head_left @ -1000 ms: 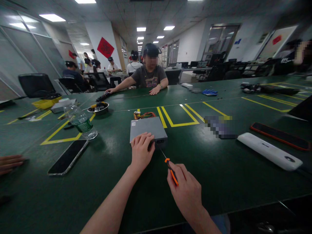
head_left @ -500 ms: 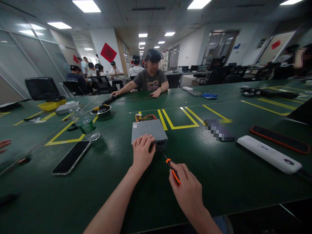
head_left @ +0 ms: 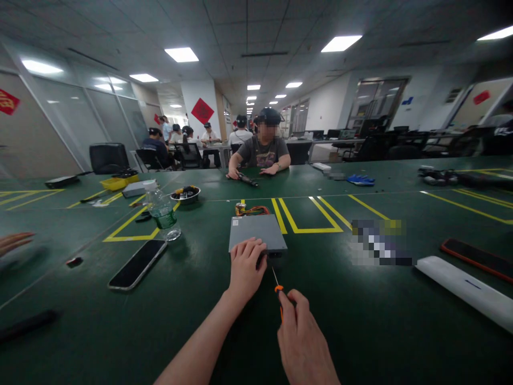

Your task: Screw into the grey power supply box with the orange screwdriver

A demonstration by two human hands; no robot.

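A flat grey metal box with coloured wires at its far end lies on the green table. My left hand rests on the box's near edge, fingers curled over it. My right hand grips an orange-and-black screwdriver; its thin shaft points at the box's near side, just right of my left hand.
A phone and a water bottle lie to the left, a metal bowl beyond. A white bar and an orange-edged phone lie right. A person sits across the table. Another person's hand shows at far left.
The camera tilted up, so everything sits lower in view. My right hand drew the screwdriver more upright toward the box. The person opposite pulled their outstretched arm in.
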